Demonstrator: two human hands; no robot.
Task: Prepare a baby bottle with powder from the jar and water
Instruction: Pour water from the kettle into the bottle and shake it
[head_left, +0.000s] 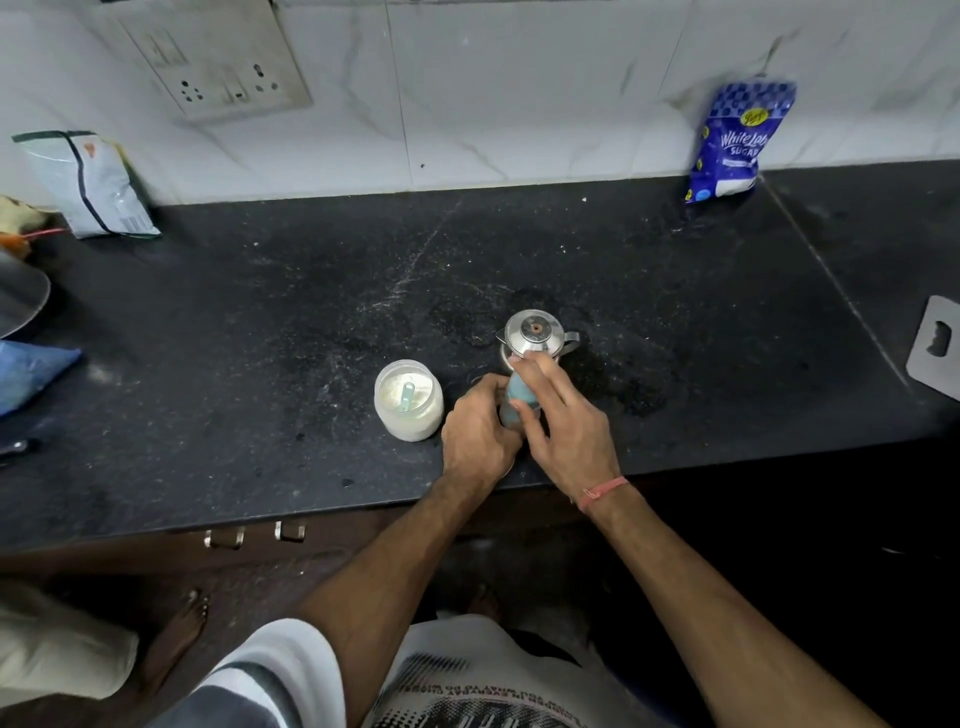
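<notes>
Bottle (519, 397) held upright on the table (260, 338) between both hands, near its front edge. We see the left hand (480, 434) wrapped round the lower body of the bottle, fingers curled about it, while the right hand (563, 415) sits over the teal upper part, fingers bent down around it and thumb against its side; whether it is tightening or loosening the top we cannot tell. We judge the task to be at a capping or uncapping step. The jar (409, 400) stands open just left of the left hand, white powder inside and a pale scoop (407, 396) lying in the powder; its lid is not in view. The steel kettle (534, 338), lid on, stands directly beyond the right hand's fingertips, touching or nearly touching them. We cannot see inside the bottle, so how much powder or water has gone in remains unsettled.
</notes>
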